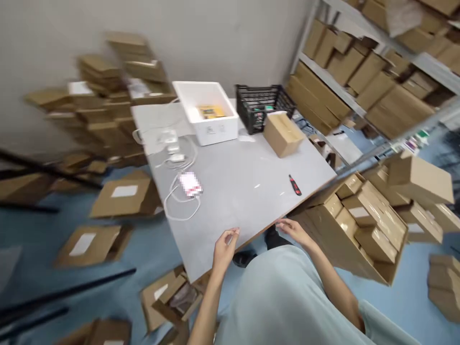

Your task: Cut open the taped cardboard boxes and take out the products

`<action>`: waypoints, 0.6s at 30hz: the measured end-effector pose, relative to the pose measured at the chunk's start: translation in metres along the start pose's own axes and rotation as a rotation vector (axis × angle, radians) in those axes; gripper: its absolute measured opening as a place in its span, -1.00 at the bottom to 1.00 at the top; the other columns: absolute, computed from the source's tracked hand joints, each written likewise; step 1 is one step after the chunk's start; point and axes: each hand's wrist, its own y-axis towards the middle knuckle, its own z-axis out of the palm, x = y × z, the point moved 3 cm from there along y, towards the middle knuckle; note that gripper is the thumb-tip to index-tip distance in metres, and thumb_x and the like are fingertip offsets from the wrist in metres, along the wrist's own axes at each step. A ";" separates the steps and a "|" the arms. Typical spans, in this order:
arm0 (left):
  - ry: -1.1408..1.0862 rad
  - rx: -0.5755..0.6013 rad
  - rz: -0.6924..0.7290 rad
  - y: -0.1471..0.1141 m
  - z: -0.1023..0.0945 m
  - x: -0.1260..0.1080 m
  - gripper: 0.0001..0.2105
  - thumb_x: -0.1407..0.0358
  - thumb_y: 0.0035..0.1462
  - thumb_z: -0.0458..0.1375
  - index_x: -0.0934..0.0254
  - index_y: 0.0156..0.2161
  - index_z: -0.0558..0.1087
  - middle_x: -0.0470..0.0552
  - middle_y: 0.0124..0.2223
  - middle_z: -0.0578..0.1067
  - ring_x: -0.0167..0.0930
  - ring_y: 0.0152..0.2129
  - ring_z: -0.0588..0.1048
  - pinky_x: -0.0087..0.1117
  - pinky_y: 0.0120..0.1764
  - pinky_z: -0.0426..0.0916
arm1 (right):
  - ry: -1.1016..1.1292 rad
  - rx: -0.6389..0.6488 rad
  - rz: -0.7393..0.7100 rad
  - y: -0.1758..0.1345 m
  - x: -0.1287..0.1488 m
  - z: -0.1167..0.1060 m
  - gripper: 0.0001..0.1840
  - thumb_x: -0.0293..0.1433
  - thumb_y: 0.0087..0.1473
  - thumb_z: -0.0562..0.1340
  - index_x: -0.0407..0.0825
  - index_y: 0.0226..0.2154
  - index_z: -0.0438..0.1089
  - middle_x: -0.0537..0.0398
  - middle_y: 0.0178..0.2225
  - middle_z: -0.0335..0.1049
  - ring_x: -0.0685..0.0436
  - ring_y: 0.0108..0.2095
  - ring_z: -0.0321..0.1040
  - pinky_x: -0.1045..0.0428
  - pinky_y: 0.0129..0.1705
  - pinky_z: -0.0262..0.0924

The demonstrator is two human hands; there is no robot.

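My left hand is over the near left part of the grey table. Its thumb and fingertips meet in a loose pinch, and nothing shows in it. Just off the table's front edge, my right hand has its fingers loosely stretched and holds nothing I can see. The nearest loose item to it is a black and red utility knife, lying on the tabletop. A phone, its lit screen pixelated, lies left of centre beside a looped white cable.
At the table's back stand a white bin with yellow packets, a black crate and a closed carton. White chargers lie at left. A large open box of cartons is at right. Shelves and floor cartons surround the table.
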 end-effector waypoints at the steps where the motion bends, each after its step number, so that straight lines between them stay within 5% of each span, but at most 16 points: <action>1: 0.026 0.049 -0.009 0.008 0.016 -0.007 -0.30 -0.47 -0.11 0.38 0.18 -0.40 0.46 0.32 0.05 0.72 0.00 0.15 0.65 0.03 0.36 0.40 | 0.036 -0.055 0.009 -0.012 -0.008 -0.017 -0.16 0.33 -0.06 0.50 0.03 -0.01 0.67 -0.17 0.01 0.73 -0.40 0.03 0.65 -0.30 0.21 0.47; 9: 0.199 0.286 0.038 0.033 0.137 -0.064 -0.35 -0.42 -0.04 0.37 0.16 -0.48 0.41 0.21 -0.09 0.74 -0.05 0.07 0.65 -0.12 0.26 0.47 | 0.256 -0.343 0.067 -0.070 -0.061 -0.117 -0.11 0.34 -0.05 0.50 0.00 0.04 0.67 -0.27 0.07 0.72 -0.39 0.01 0.68 -0.32 0.20 0.48; 13: 0.266 0.313 0.039 0.032 0.196 -0.073 -0.38 -0.38 0.06 0.33 0.17 -0.48 0.42 0.20 -0.02 0.75 -0.04 0.12 0.64 -0.13 0.29 0.45 | 0.349 -0.343 0.047 -0.047 -0.065 -0.164 -0.13 0.34 -0.09 0.52 0.02 0.01 0.66 -0.21 0.03 0.73 -0.34 -0.02 0.68 -0.31 0.20 0.47; 18: 0.337 0.373 -0.124 0.034 0.279 -0.053 -0.38 -0.40 -0.01 0.36 0.19 -0.42 0.54 0.20 0.02 0.76 0.05 0.23 0.61 -0.06 0.36 0.42 | 0.444 -0.331 -0.020 -0.002 -0.068 -0.229 -0.21 0.27 -0.05 0.53 0.02 -0.03 0.64 -0.15 0.00 0.72 -0.29 -0.06 0.67 -0.25 0.11 0.49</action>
